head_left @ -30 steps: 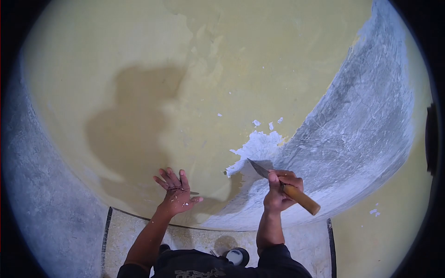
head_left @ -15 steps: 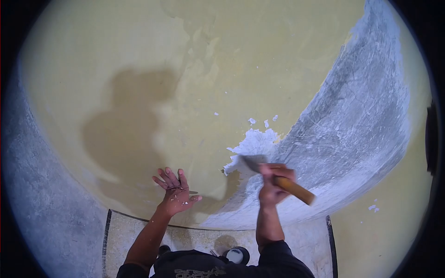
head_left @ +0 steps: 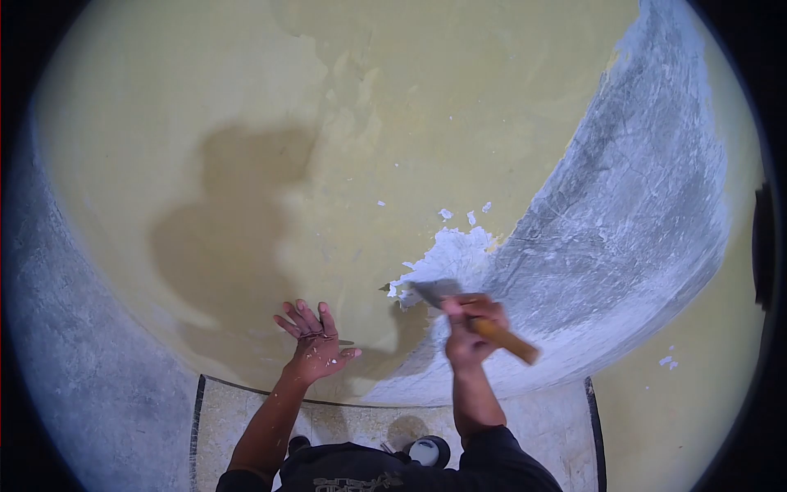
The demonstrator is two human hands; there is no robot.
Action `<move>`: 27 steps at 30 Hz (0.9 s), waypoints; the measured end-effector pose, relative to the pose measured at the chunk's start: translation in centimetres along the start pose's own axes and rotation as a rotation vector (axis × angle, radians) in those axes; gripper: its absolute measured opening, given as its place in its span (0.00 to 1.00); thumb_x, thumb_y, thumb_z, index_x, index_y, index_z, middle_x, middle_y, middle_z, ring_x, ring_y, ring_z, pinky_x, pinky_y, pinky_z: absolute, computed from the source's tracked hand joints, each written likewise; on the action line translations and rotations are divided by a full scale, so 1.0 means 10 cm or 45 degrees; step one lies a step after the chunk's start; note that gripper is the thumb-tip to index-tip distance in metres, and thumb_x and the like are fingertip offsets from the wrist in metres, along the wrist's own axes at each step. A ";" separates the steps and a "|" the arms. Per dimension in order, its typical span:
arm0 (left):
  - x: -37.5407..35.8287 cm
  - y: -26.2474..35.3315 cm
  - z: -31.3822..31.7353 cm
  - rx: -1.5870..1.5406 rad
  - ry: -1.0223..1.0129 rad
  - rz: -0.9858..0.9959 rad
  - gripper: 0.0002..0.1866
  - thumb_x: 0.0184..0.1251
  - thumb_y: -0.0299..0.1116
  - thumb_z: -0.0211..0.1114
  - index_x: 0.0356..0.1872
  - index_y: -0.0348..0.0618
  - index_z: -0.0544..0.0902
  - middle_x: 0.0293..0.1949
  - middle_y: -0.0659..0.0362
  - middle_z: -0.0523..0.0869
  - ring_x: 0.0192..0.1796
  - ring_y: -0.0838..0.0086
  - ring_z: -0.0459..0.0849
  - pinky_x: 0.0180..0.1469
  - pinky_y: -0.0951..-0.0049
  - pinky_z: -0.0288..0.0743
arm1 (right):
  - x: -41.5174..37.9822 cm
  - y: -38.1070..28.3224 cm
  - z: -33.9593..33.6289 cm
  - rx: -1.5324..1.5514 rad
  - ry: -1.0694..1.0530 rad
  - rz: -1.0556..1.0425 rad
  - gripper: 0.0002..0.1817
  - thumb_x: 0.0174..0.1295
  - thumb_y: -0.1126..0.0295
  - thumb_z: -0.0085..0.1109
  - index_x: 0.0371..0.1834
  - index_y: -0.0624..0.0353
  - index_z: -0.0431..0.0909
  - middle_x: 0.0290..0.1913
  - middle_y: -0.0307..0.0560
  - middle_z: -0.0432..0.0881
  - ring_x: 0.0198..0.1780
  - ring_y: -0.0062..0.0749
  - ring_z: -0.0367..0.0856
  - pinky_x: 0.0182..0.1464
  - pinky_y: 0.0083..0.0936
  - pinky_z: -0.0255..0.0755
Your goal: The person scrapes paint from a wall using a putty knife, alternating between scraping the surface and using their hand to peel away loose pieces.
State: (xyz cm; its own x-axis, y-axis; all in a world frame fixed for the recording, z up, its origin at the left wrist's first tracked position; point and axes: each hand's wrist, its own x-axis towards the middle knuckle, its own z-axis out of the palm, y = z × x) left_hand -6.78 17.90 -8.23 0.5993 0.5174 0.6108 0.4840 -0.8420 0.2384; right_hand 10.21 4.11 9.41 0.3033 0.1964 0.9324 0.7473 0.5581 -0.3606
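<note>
My right hand point(head_left: 469, 328) is wrapped round the wooden handle of a scraper point(head_left: 508, 338). Its flat metal blade points up and left, slightly blurred, over the lower edge of a white, jagged patch point(head_left: 451, 256) where yellow paint has come off the wall point(head_left: 246, 82). Fingers spread, my left hand point(head_left: 318, 348) is at the yellow surface left of that patch, holding nothing. Small pale flakes stick to the back of this hand and its wrist.
A broad stripped grey band point(head_left: 615, 189) curves up the right side. Loose paint flakes point(head_left: 669, 361) show at lower right. Below, by my body, a round dark container point(head_left: 426, 451) with a whitish top stands on the floor point(head_left: 361, 418). A shadow falls on the wall at left.
The scraper and my right hand have moved left and slightly up, bringing the blade closer to the patch's left edge. My left hand stays spread in nearly the same place.
</note>
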 end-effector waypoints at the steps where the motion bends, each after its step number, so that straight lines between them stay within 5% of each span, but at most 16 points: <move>1: 0.02 0.01 0.01 0.005 0.002 0.003 0.70 0.51 0.64 0.67 0.70 0.34 0.21 0.64 0.26 0.10 0.63 0.22 0.07 0.52 0.17 0.12 | -0.02 -0.01 0.03 -0.034 -0.133 0.006 0.15 0.53 0.84 0.67 0.32 0.60 0.68 0.29 0.52 0.81 0.30 0.35 0.82 0.37 0.26 0.78; 3: 0.03 0.01 0.01 0.009 0.010 0.010 0.71 0.50 0.65 0.67 0.70 0.34 0.21 0.64 0.26 0.10 0.63 0.23 0.07 0.53 0.17 0.12 | 0.03 -0.03 -0.03 -0.133 -0.225 -0.083 0.15 0.53 0.85 0.66 0.33 0.60 0.67 0.29 0.52 0.79 0.31 0.34 0.81 0.37 0.27 0.78; 6: 0.02 -0.01 -0.01 0.023 0.003 0.009 0.71 0.50 0.65 0.67 0.70 0.34 0.21 0.64 0.26 0.10 0.63 0.22 0.08 0.53 0.18 0.11 | 0.04 0.05 -0.06 0.057 0.119 -0.029 0.16 0.52 0.84 0.67 0.35 0.60 0.67 0.28 0.52 0.80 0.30 0.34 0.81 0.34 0.26 0.77; 9: 0.02 0.03 -0.03 0.042 -0.003 0.011 0.71 0.49 0.65 0.67 0.70 0.33 0.21 0.64 0.25 0.10 0.63 0.22 0.08 0.53 0.17 0.12 | -0.04 -0.04 0.02 -0.090 -0.262 -0.081 0.13 0.52 0.85 0.66 0.30 0.60 0.70 0.27 0.53 0.82 0.29 0.35 0.82 0.34 0.26 0.76; 13: 0.01 0.00 0.01 0.038 0.012 0.005 0.72 0.49 0.65 0.68 0.70 0.32 0.22 0.64 0.24 0.12 0.63 0.21 0.09 0.52 0.17 0.13 | 0.03 0.03 -0.02 0.079 0.231 -0.045 0.12 0.53 0.80 0.68 0.28 0.60 0.71 0.25 0.52 0.83 0.27 0.35 0.84 0.31 0.24 0.76; 16: 0.02 0.02 0.01 0.195 -0.006 -0.014 0.73 0.48 0.72 0.62 0.69 0.27 0.23 0.64 0.20 0.15 0.63 0.17 0.11 0.54 0.18 0.15 | -0.01 -0.01 -0.05 -0.071 -0.286 -0.104 0.14 0.52 0.86 0.66 0.31 0.61 0.69 0.27 0.53 0.82 0.28 0.35 0.83 0.33 0.25 0.77; 20: 0.01 0.01 0.02 0.207 -0.025 -0.024 0.73 0.48 0.72 0.63 0.68 0.27 0.22 0.63 0.18 0.15 0.62 0.17 0.12 0.54 0.18 0.15 | 0.00 0.09 -0.09 0.056 0.104 -0.027 0.13 0.51 0.83 0.68 0.29 0.60 0.71 0.26 0.53 0.83 0.26 0.34 0.84 0.31 0.23 0.77; 23: 0.03 0.05 -0.01 0.130 0.000 -0.028 0.73 0.47 0.67 0.67 0.68 0.27 0.21 0.63 0.20 0.13 0.62 0.16 0.11 0.52 0.16 0.14 | -0.05 0.07 -0.03 -0.020 -0.265 -0.167 0.13 0.51 0.84 0.68 0.30 0.61 0.71 0.26 0.54 0.82 0.27 0.33 0.83 0.30 0.24 0.77; 27: 0.05 0.00 0.01 0.122 -0.050 -0.069 0.75 0.46 0.67 0.68 0.68 0.25 0.21 0.61 0.16 0.15 0.61 0.14 0.12 0.51 0.15 0.14 | -0.10 0.19 -0.13 0.029 0.063 -0.098 0.11 0.51 0.83 0.67 0.26 0.61 0.72 0.24 0.50 0.83 0.26 0.33 0.84 0.28 0.23 0.76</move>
State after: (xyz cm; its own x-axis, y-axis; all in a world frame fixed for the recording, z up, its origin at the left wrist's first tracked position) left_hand -6.43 18.12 -7.97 0.5945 0.5688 0.5683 0.5740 -0.7952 0.1955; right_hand 12.09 3.85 7.77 0.2745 0.1126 0.9550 0.7561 0.5883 -0.2867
